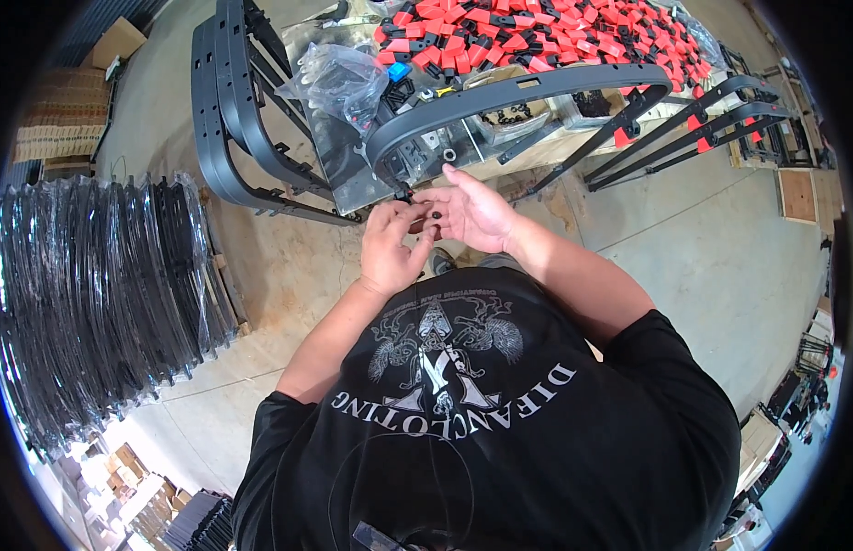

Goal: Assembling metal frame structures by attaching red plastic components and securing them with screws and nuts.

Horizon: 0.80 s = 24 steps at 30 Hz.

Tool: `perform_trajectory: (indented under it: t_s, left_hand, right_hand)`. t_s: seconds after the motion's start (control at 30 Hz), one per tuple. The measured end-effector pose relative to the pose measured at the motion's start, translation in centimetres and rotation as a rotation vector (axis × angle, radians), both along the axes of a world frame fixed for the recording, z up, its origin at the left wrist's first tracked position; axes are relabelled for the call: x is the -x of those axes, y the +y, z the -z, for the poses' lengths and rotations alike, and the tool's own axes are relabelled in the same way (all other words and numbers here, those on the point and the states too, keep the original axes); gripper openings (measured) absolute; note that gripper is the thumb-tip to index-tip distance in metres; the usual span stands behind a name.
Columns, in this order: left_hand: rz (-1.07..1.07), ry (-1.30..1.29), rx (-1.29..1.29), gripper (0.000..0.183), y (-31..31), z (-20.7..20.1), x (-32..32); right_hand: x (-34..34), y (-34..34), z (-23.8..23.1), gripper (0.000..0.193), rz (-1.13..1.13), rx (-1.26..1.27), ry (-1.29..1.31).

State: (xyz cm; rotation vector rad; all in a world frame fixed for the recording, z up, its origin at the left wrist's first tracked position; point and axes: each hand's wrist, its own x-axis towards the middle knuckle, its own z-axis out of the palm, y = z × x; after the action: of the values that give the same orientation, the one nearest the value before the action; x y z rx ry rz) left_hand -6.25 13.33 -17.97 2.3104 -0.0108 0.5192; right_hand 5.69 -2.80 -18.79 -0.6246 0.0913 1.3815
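Observation:
A curved black metal frame (500, 96) arches in front of me, its near end coming down to my hands. My left hand (390, 246) is closed at that end, fingers bent together; what they grip is hidden. My right hand (474, 213) is turned palm up beside it, thumb raised, fingertips reaching the frame's end. A small black round part (437, 215) lies against the right hand's fingers.
Behind the frame, a table holds a large heap of red and black plastic pieces (537, 37), a clear plastic bag (339, 83) and a box of small black parts (514, 115). More black frames (226, 110) stand at left. Plastic-wrapped black tubes (96, 294) are stacked farther left.

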Motion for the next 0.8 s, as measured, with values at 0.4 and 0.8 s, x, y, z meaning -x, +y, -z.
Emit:
perform_trajectory:
  t_s: [0.4,0.8]
  left_hand:
    - [-0.058,0.011,0.002,0.019,0.7,0.7,0.4]
    - [-0.345,0.426,0.271,0.02,1.3,1.4,0.2]
  right_hand:
    - [1.3,0.2,2.0,0.024,0.008,0.143,-0.188]
    - [0.1,2.5,3.9,0.022,0.063,0.438,-0.6]
